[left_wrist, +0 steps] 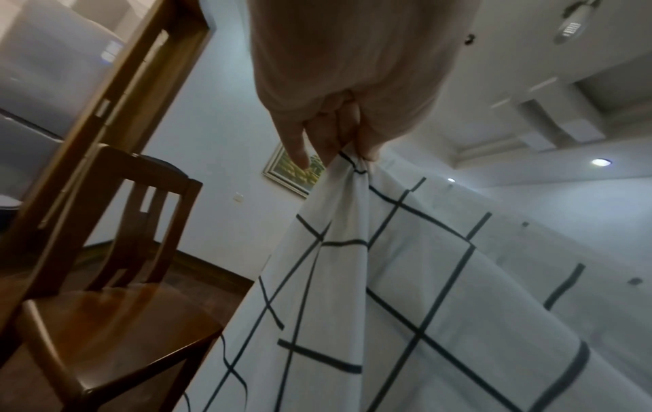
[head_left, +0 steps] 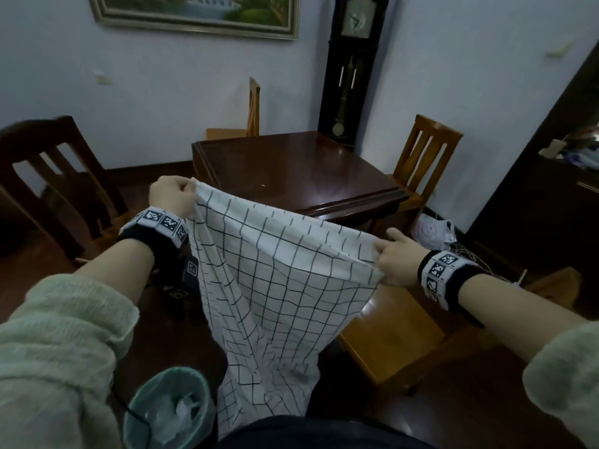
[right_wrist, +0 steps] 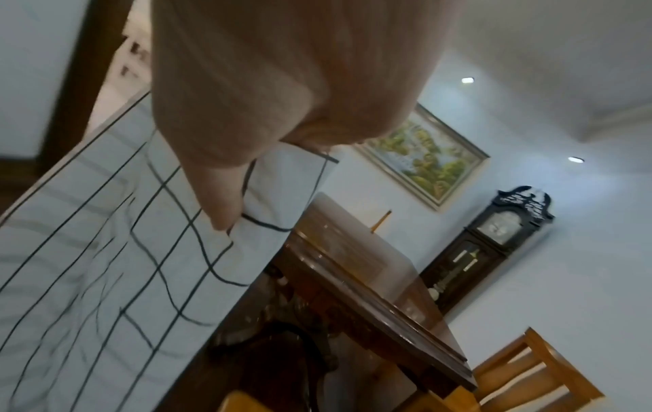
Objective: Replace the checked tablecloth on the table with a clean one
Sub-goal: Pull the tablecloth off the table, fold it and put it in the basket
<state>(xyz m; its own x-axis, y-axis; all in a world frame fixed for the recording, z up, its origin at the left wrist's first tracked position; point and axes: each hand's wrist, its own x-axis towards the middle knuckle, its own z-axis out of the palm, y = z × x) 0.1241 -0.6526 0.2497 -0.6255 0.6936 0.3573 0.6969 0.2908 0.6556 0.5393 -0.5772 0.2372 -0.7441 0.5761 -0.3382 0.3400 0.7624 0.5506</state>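
**Trainee:** Cloth first, then — where was it at that moment?

**Supervisor:** Off the table entirely. The checked tablecloth [head_left: 275, 286] hung in the air between the two hands, its top edge stretched from one to the other and the rest drooping toward the floor, close to the lined bin [head_left: 170, 413]. The dark wooden table [head_left: 291, 176] stood bare beyond it.

**Trainee:** And the grips?

**Supervisor:** The left hand [head_left: 170, 196] was closed on one upper corner; the left wrist view showed the fabric bunched between thumb and fingers [left_wrist: 331, 145]. The right hand [head_left: 400, 264] pinched the other end of that edge, thumb [right_wrist: 219, 203] pressed onto the cloth (the remaining fingers were mostly hidden there).

**Trainee:** So what would doing the step well have called for?

**Supervisor:** My judgement: the cloth was being gathered for putting aside. Bring the two held ends together so the loose length folds in half, and lift while doing so, because the hanging tail looked liable to drag on the floor or dip into the bin. Keep both pinches firm; thin fabric slides out of a light hold.

**Trainee:** And the clean one?

**Supervisor:** I couldn't pick it out in any view, so I won't guess.
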